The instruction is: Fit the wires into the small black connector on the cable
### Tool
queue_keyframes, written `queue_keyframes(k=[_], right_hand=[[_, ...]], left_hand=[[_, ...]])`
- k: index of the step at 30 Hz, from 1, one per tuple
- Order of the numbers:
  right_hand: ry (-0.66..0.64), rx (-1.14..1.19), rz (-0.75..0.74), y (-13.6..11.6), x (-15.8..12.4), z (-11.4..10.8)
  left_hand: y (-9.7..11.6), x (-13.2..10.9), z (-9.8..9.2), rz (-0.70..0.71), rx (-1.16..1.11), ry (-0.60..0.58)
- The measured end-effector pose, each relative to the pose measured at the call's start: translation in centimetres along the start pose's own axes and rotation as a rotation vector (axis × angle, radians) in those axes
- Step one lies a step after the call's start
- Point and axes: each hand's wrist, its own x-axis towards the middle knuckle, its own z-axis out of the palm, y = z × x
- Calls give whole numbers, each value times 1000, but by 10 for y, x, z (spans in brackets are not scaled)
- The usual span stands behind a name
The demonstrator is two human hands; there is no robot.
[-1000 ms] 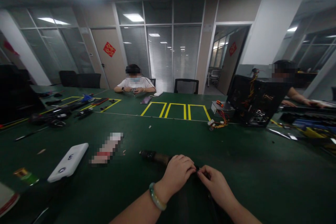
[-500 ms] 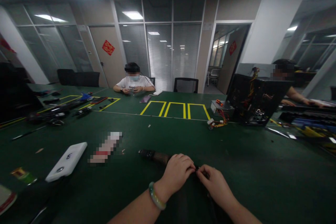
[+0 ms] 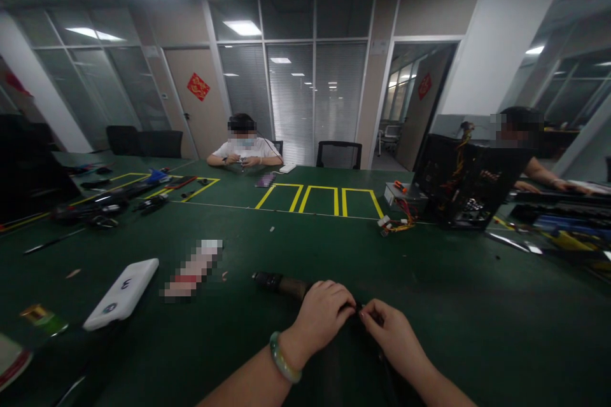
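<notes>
Left grip holds a dark tool on the green surface; right grip, just beside, pinches a dark piece.

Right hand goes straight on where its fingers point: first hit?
Past the small dark piece at its fingers, probably the left hand; depth between the hands is hard to judge.

Rounded bangle, green shading to amber, on left wrist; both forearms bare
</notes>
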Motion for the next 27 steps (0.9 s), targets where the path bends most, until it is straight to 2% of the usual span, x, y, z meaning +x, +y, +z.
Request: queue_keyframes(k=[6, 27], right_hand=[[16, -15, -43, 0, 2, 2], [-10, -27, -9, -3, -1, 0]], left_hand=[[-1, 1, 1, -7, 12, -17], [3, 3, -1, -26, 47, -43]])
